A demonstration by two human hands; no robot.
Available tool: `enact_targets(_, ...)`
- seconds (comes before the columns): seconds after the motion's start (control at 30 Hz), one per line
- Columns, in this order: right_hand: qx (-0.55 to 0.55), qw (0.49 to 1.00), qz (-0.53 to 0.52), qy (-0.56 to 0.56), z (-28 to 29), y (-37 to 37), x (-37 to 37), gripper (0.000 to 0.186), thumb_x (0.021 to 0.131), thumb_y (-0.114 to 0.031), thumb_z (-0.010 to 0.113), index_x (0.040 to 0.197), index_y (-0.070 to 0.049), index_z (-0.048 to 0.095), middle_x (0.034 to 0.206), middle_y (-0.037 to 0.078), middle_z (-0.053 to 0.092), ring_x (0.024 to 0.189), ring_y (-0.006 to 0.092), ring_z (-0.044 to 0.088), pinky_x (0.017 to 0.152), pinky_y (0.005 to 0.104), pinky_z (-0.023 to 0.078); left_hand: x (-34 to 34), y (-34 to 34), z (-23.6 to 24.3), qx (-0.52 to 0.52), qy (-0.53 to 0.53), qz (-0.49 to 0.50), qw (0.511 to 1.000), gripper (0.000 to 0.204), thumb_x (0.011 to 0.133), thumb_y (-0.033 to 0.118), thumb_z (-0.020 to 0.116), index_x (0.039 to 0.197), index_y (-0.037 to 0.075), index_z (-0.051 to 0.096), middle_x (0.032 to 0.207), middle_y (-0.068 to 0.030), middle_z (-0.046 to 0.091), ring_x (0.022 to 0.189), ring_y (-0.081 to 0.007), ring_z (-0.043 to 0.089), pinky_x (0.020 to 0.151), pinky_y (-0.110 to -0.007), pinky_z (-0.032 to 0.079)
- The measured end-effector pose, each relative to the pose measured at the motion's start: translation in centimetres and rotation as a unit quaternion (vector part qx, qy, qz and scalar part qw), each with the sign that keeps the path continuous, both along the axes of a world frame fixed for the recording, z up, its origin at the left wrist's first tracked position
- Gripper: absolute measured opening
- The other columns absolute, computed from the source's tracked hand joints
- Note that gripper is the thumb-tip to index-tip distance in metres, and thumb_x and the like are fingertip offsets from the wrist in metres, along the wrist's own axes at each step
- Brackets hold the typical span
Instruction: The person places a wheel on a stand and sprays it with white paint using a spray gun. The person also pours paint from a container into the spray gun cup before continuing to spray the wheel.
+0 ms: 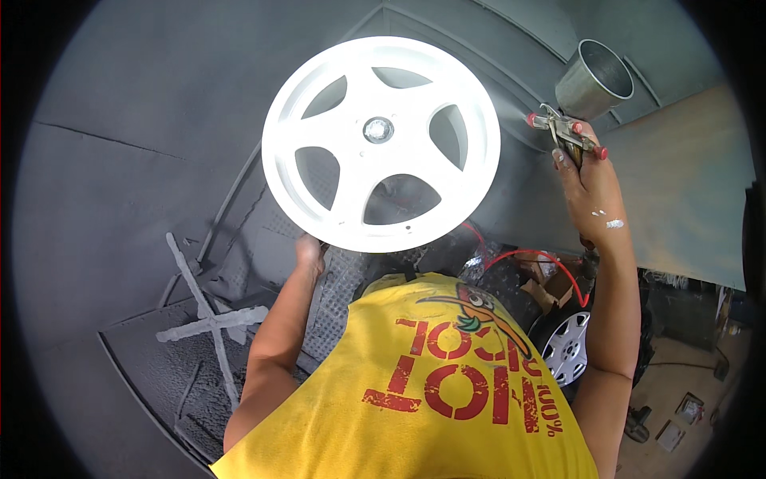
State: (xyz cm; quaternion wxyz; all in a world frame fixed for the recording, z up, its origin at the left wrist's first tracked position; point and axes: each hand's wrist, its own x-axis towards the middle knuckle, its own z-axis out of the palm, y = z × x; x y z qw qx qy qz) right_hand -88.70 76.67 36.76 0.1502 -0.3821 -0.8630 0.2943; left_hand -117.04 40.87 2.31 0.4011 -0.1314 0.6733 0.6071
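A white five-spoke wheel rim [357, 164] faces me in the upper middle, with a shiny metal piece [378, 130] at its hub. To its right, my right hand [592, 180] is closed around a paint spray gun [568, 136] with red knobs and a metal cup [594, 80] on top. The gun's nozzle points left at the rim, a short gap apart, and a pale mist hangs between them. White paint spots mark the back of that hand. My left hand [309, 254] is at the rim's lower left edge; its fingers are hidden behind the rim.
A paint-caked cross-shaped stand [211, 322] is at the lower left. Grey booth walls [144, 104] surround the rim. A red hose [542, 254] curves below my right forearm, near a cardboard box [558, 279]. A tyre with a silver wheel [568, 348] is at the right.
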Motion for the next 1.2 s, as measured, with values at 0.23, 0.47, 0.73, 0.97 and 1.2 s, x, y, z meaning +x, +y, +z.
enact_targets(0.23,-0.062,0.997,0.033,0.043,1.5,-2.2,-0.1,0.027,0.097,-0.008,0.055,0.123,-0.002,0.051,0.086,0.022,0.060,0.078,0.0407,0.058,0.074,0.0394,0.047,5.5,1.2,-0.8,0.017,-0.134,-0.075,0.988,0.032,0.102,0.031,0.049,0.124,0.009,0.056,0.104,-0.0087,0.062,0.108,-0.0210,0.062,0.085,-0.038,0.050)
enact_targets(0.47,-0.072,0.992,0.080,0.061,2.0,-2.3,-0.6,0.027,0.097,-0.008,0.055,0.123,-0.001,0.051,0.084,0.020,0.059,0.073,0.0351,0.055,0.073,0.0383,0.047,10.3,3.0,0.3,0.068,-0.150,-0.089,0.982,0.028,0.099,0.015,0.049,0.125,0.005,0.053,0.115,-0.0116,0.058,0.110,-0.0233,0.058,0.089,-0.041,0.049)
enact_targets(0.73,-0.017,0.997,0.030,0.074,-0.8,-1.1,-0.7,0.027,0.098,-0.007,0.053,0.124,-0.002,0.049,0.081,0.020,0.060,0.071,0.0372,0.056,0.070,0.0398,0.047,3.5,1.6,1.4,-0.029,0.019,-0.090,0.995,0.043,0.103,0.025,0.050,0.138,0.001,0.050,0.131,-0.0148,0.059,0.116,-0.0271,0.059,0.101,-0.044,0.046)
enact_targets(0.97,0.030,0.999,0.023,0.038,-1.0,-0.8,-0.4,0.028,0.097,-0.006,0.054,0.124,-0.002,0.050,0.084,0.018,0.060,0.076,0.0339,0.056,0.073,0.0379,0.047,0.4,2.2,2.5,0.059,0.087,0.113,0.988,0.045,0.102,0.016,0.049,0.141,-0.006,0.043,0.135,-0.0178,0.056,0.122,-0.0286,0.056,0.104,-0.043,0.045)
enact_targets(1.2,-0.085,0.993,0.070,0.046,2.3,-2.8,-0.7,0.028,0.097,-0.007,0.054,0.124,-0.002,0.050,0.085,0.024,0.059,0.077,0.0429,0.057,0.074,0.0406,0.047,5.3,3.1,1.4,0.058,-0.024,0.058,0.996,0.041,0.102,0.024,0.050,0.137,0.002,0.047,0.130,-0.0102,0.058,0.117,-0.0233,0.058,0.102,-0.041,0.044)
